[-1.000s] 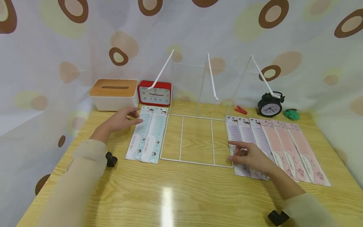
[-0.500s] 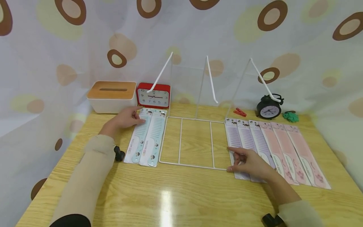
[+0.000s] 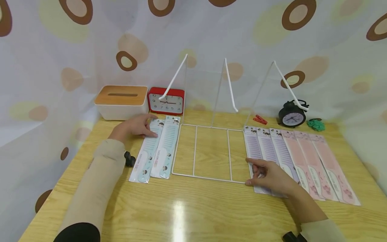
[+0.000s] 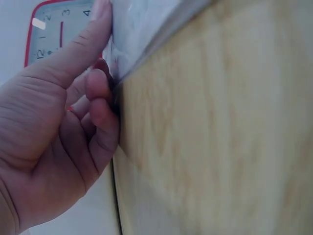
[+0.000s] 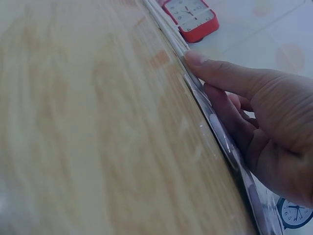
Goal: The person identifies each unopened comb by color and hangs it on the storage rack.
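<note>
Two light-blue packaged combs lie left of a white wire rack (image 3: 196,151) with three raised prongs. My left hand (image 3: 134,128) pinches the upper left edge of the outer blue packaged comb (image 3: 148,151); the left wrist view has the thumb over its clear wrapper (image 4: 146,29) and the other fingers curled below. Beside it lies the inner blue packaged comb (image 3: 166,148). My right hand (image 3: 270,176) rests at the rack's front right corner, thumb on the wire, fingers loosely bent. It partly covers the nearest purple packaged comb (image 3: 253,144).
Several purple and pink packaged combs (image 3: 329,161) overlap in a row at the right. Behind stand a tissue box (image 3: 121,109), a red clock (image 3: 166,101) and a black alarm clock (image 3: 291,116). A red clip (image 3: 260,119) and a green scrunchie (image 3: 315,125) lie at the back right.
My left hand has come onto the outer blue packaged comb, which has slid slightly toward me and left, apart from the inner one. My right thumb has settled on the rack's corner.
</note>
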`<state>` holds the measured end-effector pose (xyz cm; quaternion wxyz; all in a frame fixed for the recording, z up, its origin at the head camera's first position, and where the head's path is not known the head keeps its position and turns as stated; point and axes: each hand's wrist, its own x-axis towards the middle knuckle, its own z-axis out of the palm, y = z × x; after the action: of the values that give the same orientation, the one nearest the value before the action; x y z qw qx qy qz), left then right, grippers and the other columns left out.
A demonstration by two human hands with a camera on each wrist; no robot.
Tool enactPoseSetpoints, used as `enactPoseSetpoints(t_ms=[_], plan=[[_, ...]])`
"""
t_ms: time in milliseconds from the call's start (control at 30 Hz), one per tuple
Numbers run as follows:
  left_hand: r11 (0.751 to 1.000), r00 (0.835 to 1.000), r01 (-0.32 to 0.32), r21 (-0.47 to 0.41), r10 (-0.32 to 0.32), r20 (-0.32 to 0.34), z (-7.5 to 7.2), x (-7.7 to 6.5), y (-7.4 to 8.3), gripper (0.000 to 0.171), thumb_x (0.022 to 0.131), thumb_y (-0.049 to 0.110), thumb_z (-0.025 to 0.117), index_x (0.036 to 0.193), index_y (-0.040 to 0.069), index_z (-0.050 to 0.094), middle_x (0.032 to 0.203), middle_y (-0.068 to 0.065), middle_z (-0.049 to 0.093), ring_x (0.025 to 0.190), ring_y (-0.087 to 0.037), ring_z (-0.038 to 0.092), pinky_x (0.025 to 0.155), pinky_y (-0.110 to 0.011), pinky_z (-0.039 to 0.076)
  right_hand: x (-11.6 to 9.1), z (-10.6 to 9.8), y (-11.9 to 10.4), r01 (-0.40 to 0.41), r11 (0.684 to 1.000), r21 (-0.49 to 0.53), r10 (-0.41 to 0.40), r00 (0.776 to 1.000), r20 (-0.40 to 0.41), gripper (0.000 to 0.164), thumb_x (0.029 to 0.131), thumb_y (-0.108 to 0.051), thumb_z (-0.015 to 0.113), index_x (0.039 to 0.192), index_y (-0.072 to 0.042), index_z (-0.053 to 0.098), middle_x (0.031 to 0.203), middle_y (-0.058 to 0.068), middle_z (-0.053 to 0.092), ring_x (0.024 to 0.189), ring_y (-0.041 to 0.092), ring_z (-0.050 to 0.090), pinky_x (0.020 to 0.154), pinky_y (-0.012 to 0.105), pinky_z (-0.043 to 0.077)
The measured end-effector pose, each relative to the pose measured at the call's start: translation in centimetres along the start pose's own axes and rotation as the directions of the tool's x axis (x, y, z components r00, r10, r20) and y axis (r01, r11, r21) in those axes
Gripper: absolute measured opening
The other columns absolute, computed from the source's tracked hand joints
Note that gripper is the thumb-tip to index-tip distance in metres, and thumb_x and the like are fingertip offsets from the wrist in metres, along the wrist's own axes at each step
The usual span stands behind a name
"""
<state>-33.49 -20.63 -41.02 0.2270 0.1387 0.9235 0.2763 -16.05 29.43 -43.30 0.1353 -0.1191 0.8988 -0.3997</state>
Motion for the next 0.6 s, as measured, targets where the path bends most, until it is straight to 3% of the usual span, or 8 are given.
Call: enactPoseSetpoints(t_ms=[200, 400, 500, 600], plan=[[0.999, 0.996, -0.027, -0.027, 0.025, -0.086, 0.3, -1.3, 0.1, 0.075, 0.078, 0.031, 0.087, 0.137, 0.007, 0.046, 0.088, -0.010, 0.055, 0.081, -0.023, 0.051, 0.071, -0.031, 0.042, 0.1, -0.2, -0.2, 0.054, 0.999, 0.008, -0.054, 0.997, 0.047, 0.085, 0.077, -0.029, 0.087, 0.145, 0.004, 0.047, 0.099, 0.007, 0.059, 0.074, 0.007, 0.060, 0.073, 0.020, 0.050], [0.997, 0.977, -0.049, -0.062, 0.035, -0.209, 0.8, -3.3, 0.0, 0.040, 0.083, 0.015, 0.082, 0.114, 0.004, 0.059, 0.092, -0.012, 0.045, 0.089, -0.027, 0.045, 0.076, -0.036, 0.037, 0.2, -0.3, -0.6, 0.040, 0.999, 0.012, -0.041, 0.996, 0.085, 0.087, 0.078, -0.028, 0.086, 0.147, 0.006, 0.045, 0.100, 0.009, 0.057, 0.073, 0.007, 0.062, 0.072, 0.021, 0.051], [0.994, 0.970, -0.092, -0.061, 0.075, -0.231, 0.4, -4.3, 0.6, 0.025, 0.087, 0.012, 0.078, 0.106, 0.004, 0.064, 0.099, -0.013, 0.052, 0.092, -0.026, 0.048, 0.078, -0.035, 0.040, 0.2, -0.4, -0.8, 0.024, 0.999, 0.021, -0.026, 0.995, 0.091, 0.088, 0.078, -0.027, 0.086, 0.147, 0.006, 0.043, 0.100, 0.010, 0.056, 0.074, 0.009, 0.063, 0.071, 0.022, 0.052], [0.979, 0.962, -0.165, -0.116, 0.134, -0.237, -0.7, -5.4, 1.7, 0.019, 0.089, 0.011, 0.075, 0.103, 0.003, 0.065, 0.101, -0.014, 0.059, 0.086, -0.025, 0.054, 0.075, -0.033, 0.047, 0.0, -0.6, -0.8, 0.008, 1.000, 0.020, -0.010, 0.996, 0.089, 0.089, 0.078, -0.028, 0.086, 0.148, 0.006, 0.042, 0.101, 0.010, 0.056, 0.075, 0.009, 0.063, 0.071, 0.022, 0.052]])
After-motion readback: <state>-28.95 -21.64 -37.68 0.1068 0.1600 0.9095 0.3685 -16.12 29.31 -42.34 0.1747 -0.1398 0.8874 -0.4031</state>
